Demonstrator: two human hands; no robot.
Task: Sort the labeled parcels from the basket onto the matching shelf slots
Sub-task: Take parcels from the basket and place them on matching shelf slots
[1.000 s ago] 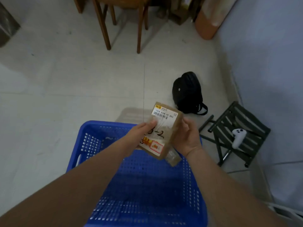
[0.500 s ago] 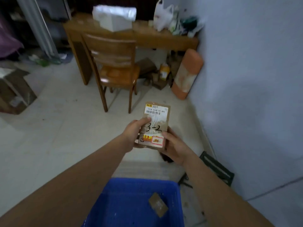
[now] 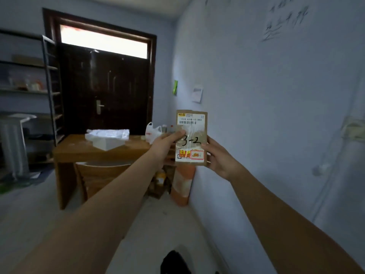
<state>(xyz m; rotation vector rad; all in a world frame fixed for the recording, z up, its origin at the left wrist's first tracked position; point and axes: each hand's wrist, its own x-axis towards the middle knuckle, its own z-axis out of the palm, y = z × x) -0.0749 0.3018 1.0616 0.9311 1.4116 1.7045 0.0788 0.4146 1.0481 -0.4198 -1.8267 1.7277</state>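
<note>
Above the floor, beside the wall, the left hand (image 3: 165, 147) and the right hand (image 3: 219, 158) both grip the upright parcel (image 3: 191, 137) marked "3-2", before the desk (image 3: 79, 150).

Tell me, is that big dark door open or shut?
Shut. The door fills its frame with no gap showing; daylight comes only through the window above it.

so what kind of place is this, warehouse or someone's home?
Looks like a room in a home, not a warehouse, though I can't be sure: a wooden desk with a chair tucked under it, a dark double door, and one metal shelf rack on the left.
</note>
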